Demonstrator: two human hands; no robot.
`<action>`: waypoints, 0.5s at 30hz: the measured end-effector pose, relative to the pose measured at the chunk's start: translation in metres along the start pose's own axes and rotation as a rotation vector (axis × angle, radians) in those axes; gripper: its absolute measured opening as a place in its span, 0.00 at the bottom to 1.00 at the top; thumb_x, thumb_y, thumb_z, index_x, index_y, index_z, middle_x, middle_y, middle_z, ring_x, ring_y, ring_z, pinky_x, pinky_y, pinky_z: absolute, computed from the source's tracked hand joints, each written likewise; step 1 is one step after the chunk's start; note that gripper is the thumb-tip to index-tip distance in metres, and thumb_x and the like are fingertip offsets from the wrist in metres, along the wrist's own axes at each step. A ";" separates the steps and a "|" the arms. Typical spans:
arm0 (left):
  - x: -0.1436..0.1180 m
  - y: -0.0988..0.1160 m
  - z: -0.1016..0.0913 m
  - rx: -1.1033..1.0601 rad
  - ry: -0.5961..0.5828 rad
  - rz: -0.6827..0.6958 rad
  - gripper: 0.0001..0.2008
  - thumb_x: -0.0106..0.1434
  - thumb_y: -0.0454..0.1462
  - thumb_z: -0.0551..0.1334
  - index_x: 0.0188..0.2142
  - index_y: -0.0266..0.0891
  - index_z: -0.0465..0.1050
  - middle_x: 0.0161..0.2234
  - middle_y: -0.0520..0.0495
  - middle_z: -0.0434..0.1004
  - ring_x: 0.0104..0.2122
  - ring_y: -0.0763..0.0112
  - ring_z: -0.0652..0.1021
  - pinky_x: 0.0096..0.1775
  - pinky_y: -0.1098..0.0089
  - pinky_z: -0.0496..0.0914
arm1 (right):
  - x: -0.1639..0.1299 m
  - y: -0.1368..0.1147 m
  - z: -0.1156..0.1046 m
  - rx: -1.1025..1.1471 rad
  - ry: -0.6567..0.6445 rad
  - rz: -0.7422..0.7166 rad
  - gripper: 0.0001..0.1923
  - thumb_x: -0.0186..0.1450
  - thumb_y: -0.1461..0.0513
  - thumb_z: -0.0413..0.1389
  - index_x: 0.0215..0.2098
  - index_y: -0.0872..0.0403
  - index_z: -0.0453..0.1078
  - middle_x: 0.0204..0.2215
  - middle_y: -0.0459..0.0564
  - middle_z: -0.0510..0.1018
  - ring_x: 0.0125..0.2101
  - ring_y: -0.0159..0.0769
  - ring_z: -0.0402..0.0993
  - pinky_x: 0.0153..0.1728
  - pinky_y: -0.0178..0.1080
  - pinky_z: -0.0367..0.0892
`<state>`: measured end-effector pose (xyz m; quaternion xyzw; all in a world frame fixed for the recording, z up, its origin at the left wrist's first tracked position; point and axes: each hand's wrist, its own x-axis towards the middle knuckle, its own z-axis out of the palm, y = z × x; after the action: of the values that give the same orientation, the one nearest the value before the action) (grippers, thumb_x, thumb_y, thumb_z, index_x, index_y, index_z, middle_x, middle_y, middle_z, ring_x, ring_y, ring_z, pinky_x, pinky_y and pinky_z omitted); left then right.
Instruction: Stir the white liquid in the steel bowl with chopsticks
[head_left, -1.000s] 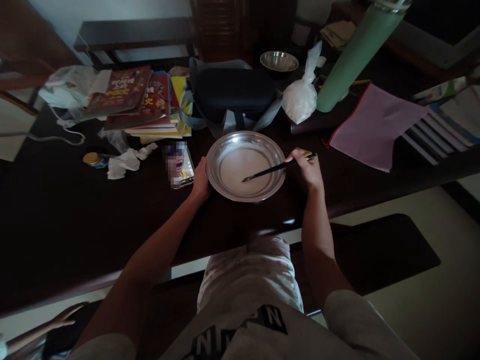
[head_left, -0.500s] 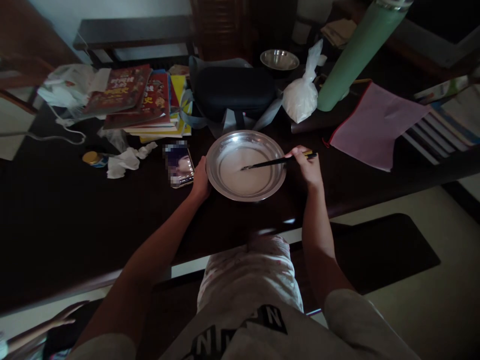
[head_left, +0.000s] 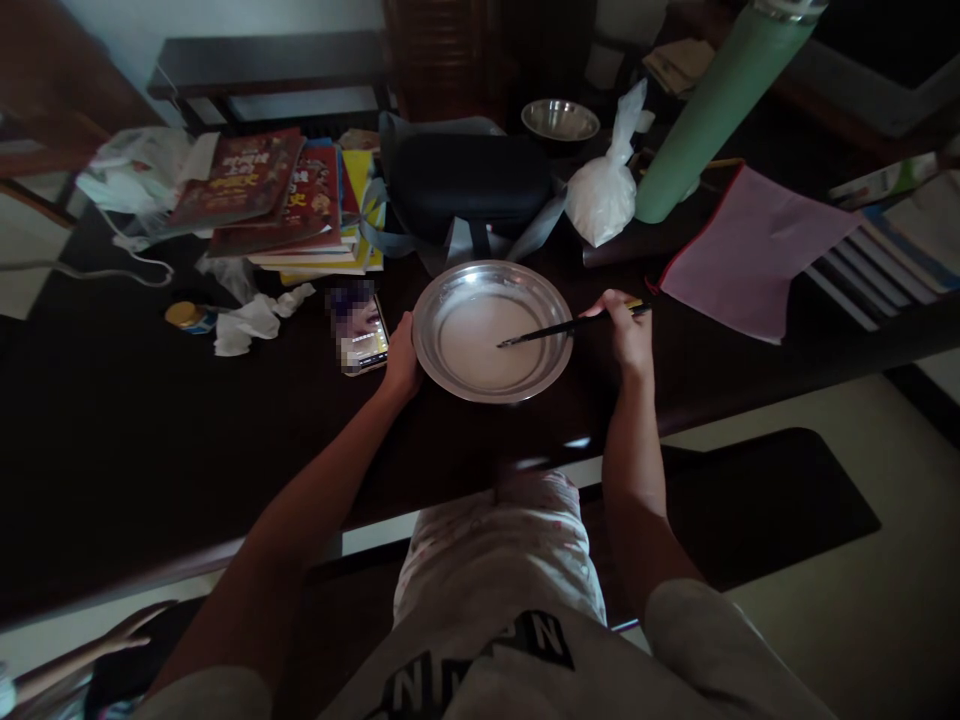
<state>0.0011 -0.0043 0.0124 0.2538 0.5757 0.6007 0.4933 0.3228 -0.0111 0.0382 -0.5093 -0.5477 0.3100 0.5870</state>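
Observation:
A round metal plate (head_left: 450, 295) with a pale white liquid in it sits on the dark table (head_left: 135, 440), close to the near edge. My left hand (head_left: 401, 360) grips the plate's left rim. My right hand (head_left: 626, 330) holds dark chopsticks (head_left: 544, 332) by their far end, just right of the plate. The chopstick tips rest in the liquid, right of the plate's middle.
A phone (head_left: 360, 328) lies just left of the plate. Behind stand a book stack (head_left: 292, 205), a dark case (head_left: 469, 180), a white plastic bag (head_left: 604, 195), a green bottle (head_left: 709, 110), a small metal bowl (head_left: 560, 118) and a pink cloth (head_left: 750, 250). Crumpled tissue (head_left: 251, 320) lies left. Another person's hand (head_left: 135, 630) shows at bottom left.
My right hand shifted slightly right, and the chopstick tips swept from lower middle to left of middle, then to right of middle in the liquid. My left hand stayed on the rim.

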 end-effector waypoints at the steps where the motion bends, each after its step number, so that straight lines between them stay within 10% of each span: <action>1: 0.000 0.000 0.000 -0.002 0.001 0.007 0.15 0.71 0.47 0.65 0.30 0.43 0.75 0.28 0.51 0.77 0.34 0.67 0.77 0.40 0.70 0.74 | 0.000 0.000 0.000 0.001 -0.041 0.008 0.26 0.66 0.37 0.62 0.23 0.47 0.78 0.22 0.44 0.81 0.30 0.37 0.80 0.43 0.44 0.75; 15: 0.002 -0.002 -0.001 -0.015 -0.017 0.011 0.17 0.75 0.43 0.62 0.28 0.42 0.75 0.28 0.51 0.76 0.33 0.67 0.76 0.39 0.70 0.72 | -0.001 -0.003 0.004 -0.009 -0.168 0.002 0.26 0.63 0.35 0.64 0.24 0.46 0.79 0.25 0.45 0.83 0.32 0.38 0.81 0.43 0.45 0.76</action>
<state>0.0003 -0.0036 0.0094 0.2584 0.5655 0.6055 0.4968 0.3180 -0.0113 0.0399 -0.4845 -0.5959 0.3497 0.5366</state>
